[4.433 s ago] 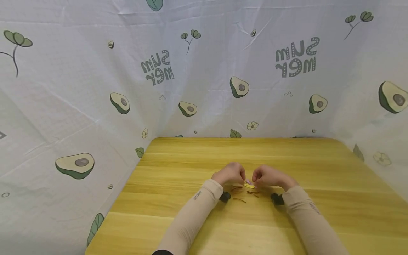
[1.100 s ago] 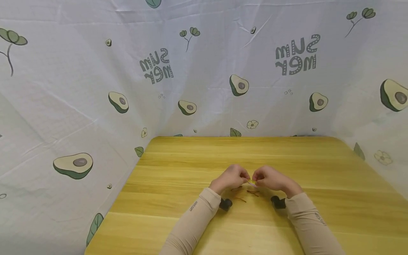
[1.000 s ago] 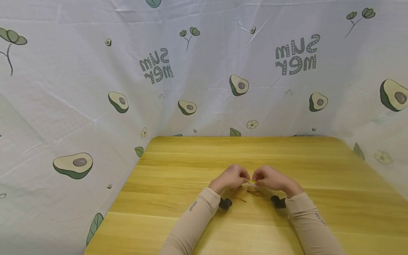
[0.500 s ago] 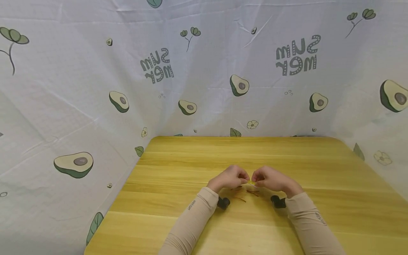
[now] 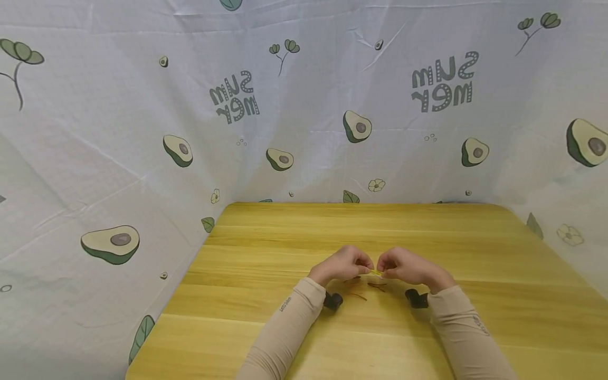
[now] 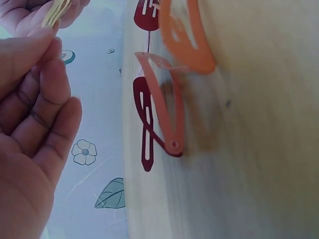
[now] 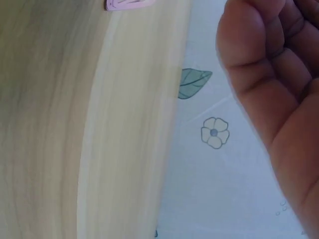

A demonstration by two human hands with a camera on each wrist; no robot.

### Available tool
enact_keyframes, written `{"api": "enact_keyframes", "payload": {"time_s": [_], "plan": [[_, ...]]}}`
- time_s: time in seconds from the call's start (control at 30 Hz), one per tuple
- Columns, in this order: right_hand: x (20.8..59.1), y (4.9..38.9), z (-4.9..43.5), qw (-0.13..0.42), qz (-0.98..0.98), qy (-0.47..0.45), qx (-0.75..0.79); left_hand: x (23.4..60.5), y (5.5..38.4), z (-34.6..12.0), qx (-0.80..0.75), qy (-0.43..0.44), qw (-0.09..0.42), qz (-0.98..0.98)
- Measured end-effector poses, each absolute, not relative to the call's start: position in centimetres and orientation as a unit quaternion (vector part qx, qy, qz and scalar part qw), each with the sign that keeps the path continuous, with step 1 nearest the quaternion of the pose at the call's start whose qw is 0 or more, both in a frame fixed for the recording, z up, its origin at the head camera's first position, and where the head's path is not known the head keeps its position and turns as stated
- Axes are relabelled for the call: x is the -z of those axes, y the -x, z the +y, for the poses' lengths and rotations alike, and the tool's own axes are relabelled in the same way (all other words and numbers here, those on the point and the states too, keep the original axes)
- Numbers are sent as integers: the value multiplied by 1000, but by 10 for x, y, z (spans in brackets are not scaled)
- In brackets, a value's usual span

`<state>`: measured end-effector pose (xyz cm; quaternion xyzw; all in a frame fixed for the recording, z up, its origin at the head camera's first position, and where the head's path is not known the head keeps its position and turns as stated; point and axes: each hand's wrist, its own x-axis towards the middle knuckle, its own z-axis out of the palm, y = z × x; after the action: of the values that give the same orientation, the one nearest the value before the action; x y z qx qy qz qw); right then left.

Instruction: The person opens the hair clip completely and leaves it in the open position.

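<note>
A yellow snap hair clip (image 6: 56,11) spans the fingertips of both hands. My left hand (image 5: 345,263) pinches one end between thumb and index finger, as the left wrist view shows from close up. At the other end, the fingers of my right hand (image 5: 407,267) pinch it; that grip lies outside the right wrist view. Below the hands on the wooden table lie more snap hair clips: an orange clip (image 6: 198,55), a salmon clip (image 6: 178,112) that stands popped open, and dark red clips (image 6: 147,157). A pink clip (image 7: 130,4) lies at the top of the right wrist view.
The wooden table (image 5: 285,232) reaches back to a hanging cloth (image 5: 309,105) printed with avocados, which also encloses the sides. Black wrist cameras (image 5: 418,299) sit under both wrists, close over the table on either side of the loose clips.
At first the yellow clip lay between parted hands beside a pinkish clip. Then both hands closed in and took hold of it. Over the last second it has tilted slightly; the hands barely moved.
</note>
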<state>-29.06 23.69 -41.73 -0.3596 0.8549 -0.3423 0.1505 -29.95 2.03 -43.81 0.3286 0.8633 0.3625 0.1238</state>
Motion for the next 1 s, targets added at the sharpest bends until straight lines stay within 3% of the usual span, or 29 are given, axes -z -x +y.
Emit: {"api": "enact_keyframes", "payload": {"time_s": [1.0], "plan": [[411,288,244,208,828,377,360,435,296,24,-328,-352,145,865]]}}
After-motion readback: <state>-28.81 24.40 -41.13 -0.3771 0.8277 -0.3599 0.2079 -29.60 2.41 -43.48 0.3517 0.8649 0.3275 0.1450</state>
